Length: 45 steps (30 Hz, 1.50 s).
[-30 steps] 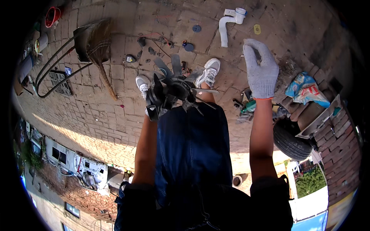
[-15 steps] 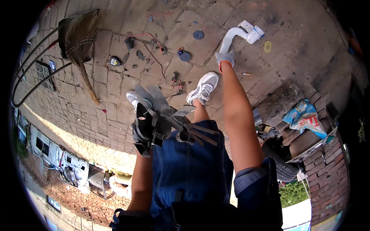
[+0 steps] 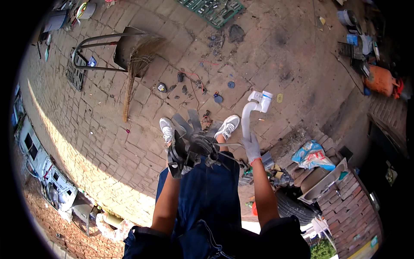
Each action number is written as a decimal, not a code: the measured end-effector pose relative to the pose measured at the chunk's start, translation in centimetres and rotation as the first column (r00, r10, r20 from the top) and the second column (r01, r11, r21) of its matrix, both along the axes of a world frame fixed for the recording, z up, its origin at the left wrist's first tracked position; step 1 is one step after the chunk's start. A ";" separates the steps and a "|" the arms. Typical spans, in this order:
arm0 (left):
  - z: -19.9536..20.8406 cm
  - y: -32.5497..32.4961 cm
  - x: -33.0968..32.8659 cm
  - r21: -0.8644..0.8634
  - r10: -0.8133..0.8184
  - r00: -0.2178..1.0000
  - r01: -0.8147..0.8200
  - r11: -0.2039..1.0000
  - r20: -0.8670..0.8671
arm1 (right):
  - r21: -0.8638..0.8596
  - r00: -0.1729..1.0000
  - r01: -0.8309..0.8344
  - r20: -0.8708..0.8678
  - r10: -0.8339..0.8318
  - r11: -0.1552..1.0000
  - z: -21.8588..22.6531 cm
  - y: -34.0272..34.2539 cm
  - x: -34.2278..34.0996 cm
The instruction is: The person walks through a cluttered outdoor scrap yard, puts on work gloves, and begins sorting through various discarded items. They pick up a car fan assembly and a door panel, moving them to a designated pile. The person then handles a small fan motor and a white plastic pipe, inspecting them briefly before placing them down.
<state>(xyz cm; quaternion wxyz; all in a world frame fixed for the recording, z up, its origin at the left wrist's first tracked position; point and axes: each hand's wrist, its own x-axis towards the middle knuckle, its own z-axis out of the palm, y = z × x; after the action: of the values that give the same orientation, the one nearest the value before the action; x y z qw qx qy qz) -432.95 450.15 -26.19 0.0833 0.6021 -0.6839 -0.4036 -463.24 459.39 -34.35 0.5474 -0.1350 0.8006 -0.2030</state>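
Observation:
My right hand (image 3: 251, 148), in a pale grey glove with a red cuff, is closed around the lower end of a white bent plastic pipe (image 3: 246, 115). The pipe's far end carries a boxy white fitting with a thin blue band. In front of my legs, a dark fan (image 3: 202, 144) with several flat blades and black housing parts is held up at the end of my left forearm. My left hand is mostly hidden by the black parts (image 3: 176, 162), so its fingers do not show. Both my shoes stand on the paving just beyond the fan.
A broom (image 3: 128, 97) and dustpan (image 3: 125, 47) lie at the upper left. Small scrap parts and wires (image 3: 196, 84) are scattered ahead. A green tool case (image 3: 215, 12) lies farther off, an orange gas cylinder (image 3: 379, 81) at far right. A tyre (image 3: 293, 207) and blue-white bag (image 3: 312, 155) are right.
My right hand has drawn the white pipe back towards my body and lower in the view. The head view has shifted, showing more ground ahead. The fan remains at my left hand.

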 end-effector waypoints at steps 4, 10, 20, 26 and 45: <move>3.6 -0.3 1.8 0.257 0.293 0.892 -0.211 0.943 -0.344 | -0.138 0.962 -0.079 -0.270 0.039 0.987 14.6 -3.9 3.1; 7.0 0.2 6.6 0.981 0.940 -0.295 0.043 0.189 -0.169 | -0.338 0.933 -0.204 -0.351 0.078 0.919 30.2 -6.7 11.4; 15.0 -1.8 11.8 0.956 0.799 -0.565 0.057 0.288 -0.207 | -0.253 0.690 -0.706 -0.460 0.560 0.662 38.6 -7.4 27.0; 16.1 -1.3 15.4 0.911 0.738 -0.587 0.001 0.413 -0.333 | -0.244 0.495 -0.869 -0.399 0.772 0.431 41.9 -10.6 28.4; 29.5 -6.9 5.6 0.604 0.623 -0.051 -0.313 0.732 -0.781 | -0.477 0.587 -0.805 -0.552 0.593 0.353 49.6 -11.8 14.2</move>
<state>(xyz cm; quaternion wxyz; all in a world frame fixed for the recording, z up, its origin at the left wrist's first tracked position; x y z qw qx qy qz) -427.36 443.23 3.30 0.5586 0.3969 -0.1539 -0.7118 -449.02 447.55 15.20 0.3663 -0.6866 0.5933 -0.2058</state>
